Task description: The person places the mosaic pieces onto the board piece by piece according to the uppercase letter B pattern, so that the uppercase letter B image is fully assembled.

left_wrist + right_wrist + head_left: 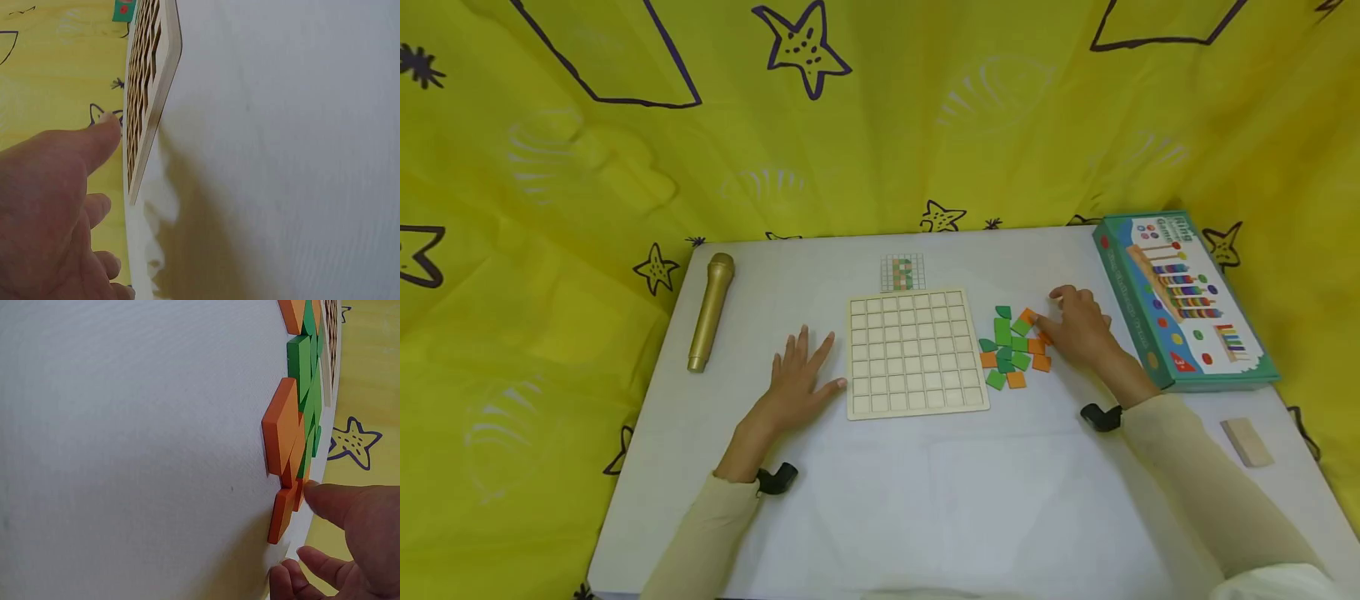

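Observation:
My left hand [797, 387] is spread beside the left edge of a pale wooden grid board [917, 354], its thumb very near the rim. In the left wrist view the thumb [103, 140] points toward the board. At the board's right lies a loose cluster of green tiles [1002, 332] and orange tiles [1041, 363], some with a curved side. My right hand [1078, 329] is at the cluster's right side. Its thumb [325, 500] reaches an orange tile [300, 490] at the edge, while the other fingers bend loosely, apart from the tiles.
Behind the board lies a small printed pattern card [902, 272]. A gold microphone [711, 312] is at the left. A green game box [1187, 304] stands at the right, with a small wooden block [1247, 442] nearer me. Yellow curtains [880, 150] surround the white table [880, 500].

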Demonstrator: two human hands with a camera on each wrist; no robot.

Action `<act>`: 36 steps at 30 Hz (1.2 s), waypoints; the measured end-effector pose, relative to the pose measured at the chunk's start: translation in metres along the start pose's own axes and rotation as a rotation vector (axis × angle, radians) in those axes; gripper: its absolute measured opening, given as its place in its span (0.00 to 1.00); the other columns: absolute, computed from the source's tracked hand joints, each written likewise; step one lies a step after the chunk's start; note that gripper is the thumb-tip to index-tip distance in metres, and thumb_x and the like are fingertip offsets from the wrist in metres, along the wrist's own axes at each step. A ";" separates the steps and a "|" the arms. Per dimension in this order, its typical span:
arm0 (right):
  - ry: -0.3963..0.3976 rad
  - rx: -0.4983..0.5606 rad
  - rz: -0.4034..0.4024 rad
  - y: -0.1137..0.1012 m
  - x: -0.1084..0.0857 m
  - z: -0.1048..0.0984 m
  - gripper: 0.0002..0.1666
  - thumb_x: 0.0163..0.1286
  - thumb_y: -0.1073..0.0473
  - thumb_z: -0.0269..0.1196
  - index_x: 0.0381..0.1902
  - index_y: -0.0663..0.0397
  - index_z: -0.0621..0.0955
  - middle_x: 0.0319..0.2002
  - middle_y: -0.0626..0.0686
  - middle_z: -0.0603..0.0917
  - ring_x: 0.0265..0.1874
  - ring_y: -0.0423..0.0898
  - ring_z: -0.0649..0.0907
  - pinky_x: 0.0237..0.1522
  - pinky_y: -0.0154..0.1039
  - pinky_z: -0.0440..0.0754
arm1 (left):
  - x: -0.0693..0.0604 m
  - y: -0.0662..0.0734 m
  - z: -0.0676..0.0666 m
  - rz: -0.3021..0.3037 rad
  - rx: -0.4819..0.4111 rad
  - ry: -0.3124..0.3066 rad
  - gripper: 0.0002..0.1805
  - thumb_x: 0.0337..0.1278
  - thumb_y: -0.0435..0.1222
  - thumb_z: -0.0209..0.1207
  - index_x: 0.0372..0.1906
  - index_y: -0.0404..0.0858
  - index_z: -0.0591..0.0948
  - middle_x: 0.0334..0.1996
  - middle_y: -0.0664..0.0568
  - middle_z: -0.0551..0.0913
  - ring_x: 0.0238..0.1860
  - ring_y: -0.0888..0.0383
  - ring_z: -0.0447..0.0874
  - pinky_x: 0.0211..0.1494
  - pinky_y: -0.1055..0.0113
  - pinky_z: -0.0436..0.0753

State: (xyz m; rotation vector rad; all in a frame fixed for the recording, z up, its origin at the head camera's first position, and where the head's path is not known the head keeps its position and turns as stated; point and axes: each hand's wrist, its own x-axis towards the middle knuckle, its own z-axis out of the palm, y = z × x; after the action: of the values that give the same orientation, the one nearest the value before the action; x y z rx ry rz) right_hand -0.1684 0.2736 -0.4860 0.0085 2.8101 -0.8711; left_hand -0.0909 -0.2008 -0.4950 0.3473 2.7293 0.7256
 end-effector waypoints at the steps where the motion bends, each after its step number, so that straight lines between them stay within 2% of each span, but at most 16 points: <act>1: -0.008 -0.003 0.002 0.001 0.001 0.001 0.34 0.80 0.49 0.61 0.68 0.70 0.66 0.59 0.74 0.69 0.58 0.71 0.70 0.50 0.65 0.63 | 0.001 0.002 0.002 0.002 -0.004 -0.013 0.45 0.78 0.58 0.53 0.87 0.50 0.49 0.85 0.35 0.30 0.84 0.31 0.24 0.80 0.27 0.33; 6: -0.045 0.007 0.007 0.005 0.006 0.002 0.33 0.82 0.47 0.59 0.68 0.69 0.66 0.60 0.74 0.69 0.60 0.71 0.68 0.52 0.66 0.62 | 0.005 0.008 0.007 0.009 0.002 -0.059 0.40 0.81 0.56 0.50 0.87 0.53 0.51 0.86 0.38 0.31 0.85 0.34 0.24 0.81 0.30 0.31; 10: -0.077 0.020 -0.040 0.005 0.010 -0.002 0.30 0.84 0.49 0.56 0.68 0.69 0.69 0.61 0.72 0.68 0.59 0.68 0.70 0.60 0.67 0.64 | 0.005 0.011 0.007 0.001 0.013 -0.073 0.39 0.81 0.55 0.51 0.87 0.53 0.53 0.86 0.37 0.33 0.85 0.34 0.26 0.81 0.30 0.32; 13: -0.123 0.029 -0.076 0.005 0.011 -0.007 0.28 0.84 0.52 0.56 0.68 0.70 0.70 0.62 0.72 0.68 0.59 0.66 0.72 0.65 0.66 0.68 | 0.005 0.012 0.007 -0.003 0.030 -0.079 0.39 0.81 0.56 0.50 0.87 0.54 0.53 0.86 0.38 0.34 0.85 0.34 0.27 0.81 0.30 0.34; 17: -0.176 0.027 -0.095 0.005 0.013 -0.010 0.25 0.83 0.57 0.56 0.68 0.70 0.70 0.62 0.72 0.67 0.58 0.65 0.72 0.66 0.65 0.71 | 0.007 0.011 0.008 0.002 0.047 -0.072 0.39 0.81 0.57 0.50 0.86 0.55 0.54 0.86 0.38 0.37 0.85 0.34 0.30 0.82 0.31 0.37; 22: -0.173 0.013 -0.135 0.008 0.017 -0.008 0.22 0.83 0.62 0.54 0.68 0.69 0.71 0.61 0.71 0.68 0.57 0.65 0.72 0.67 0.64 0.71 | 0.006 0.011 0.008 0.005 0.047 -0.058 0.39 0.80 0.56 0.53 0.86 0.53 0.56 0.86 0.37 0.39 0.85 0.33 0.32 0.81 0.29 0.39; 28: -0.166 0.033 -0.150 0.008 0.020 -0.004 0.23 0.84 0.63 0.54 0.69 0.70 0.70 0.62 0.72 0.67 0.56 0.64 0.73 0.64 0.62 0.73 | 0.008 0.010 0.008 0.002 0.038 -0.062 0.39 0.78 0.56 0.54 0.86 0.53 0.58 0.86 0.37 0.40 0.85 0.33 0.32 0.82 0.30 0.39; 36: -0.171 0.015 -0.155 0.004 0.027 0.002 0.21 0.85 0.65 0.49 0.69 0.70 0.69 0.65 0.71 0.64 0.57 0.65 0.72 0.70 0.65 0.72 | 0.010 0.010 0.008 -0.001 0.032 -0.066 0.39 0.78 0.56 0.55 0.86 0.53 0.58 0.86 0.38 0.40 0.85 0.34 0.32 0.81 0.30 0.38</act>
State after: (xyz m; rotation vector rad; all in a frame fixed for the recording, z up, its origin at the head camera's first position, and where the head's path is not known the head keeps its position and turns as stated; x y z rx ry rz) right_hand -0.1941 0.2737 -0.4952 -0.2724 2.6714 -0.8802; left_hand -0.0962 -0.1860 -0.4983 0.3702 2.6808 0.6591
